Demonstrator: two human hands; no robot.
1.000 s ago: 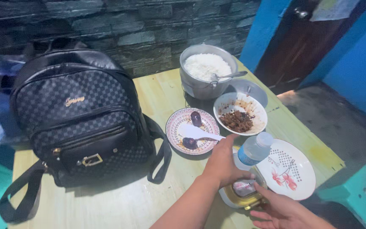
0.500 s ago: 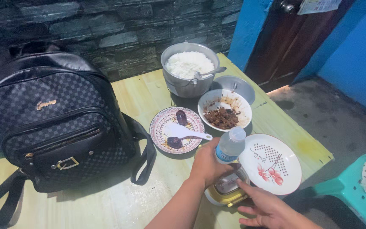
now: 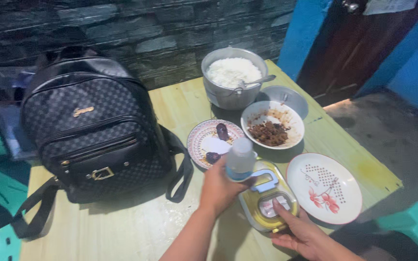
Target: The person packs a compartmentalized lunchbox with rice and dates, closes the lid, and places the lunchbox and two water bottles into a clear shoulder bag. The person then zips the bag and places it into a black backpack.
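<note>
1. Clear plastic bottle with a pale cap (image 3: 241, 159) stands gripped in the left hand (image 3: 220, 189), lifted slightly higher than half a second ago and now over the near edge of the patterned plate (image 3: 215, 143).
2. Right hand (image 3: 302, 233) rests narrow, one finger pressed on the lid of the round yellow container with a pale blue handle (image 3: 267, 199), which sits just right of the left hand; it has stayed put on the wooden desk (image 3: 136, 227).
3. Container's lid bears a small rectangular label, too blurred to describe.
4. Beyond the hands: brown-food bowl (image 3: 272, 124), rice pot (image 3: 233, 77); flowered white plate (image 3: 324, 188) to the right; black backpack (image 3: 90, 128) well left.
</note>
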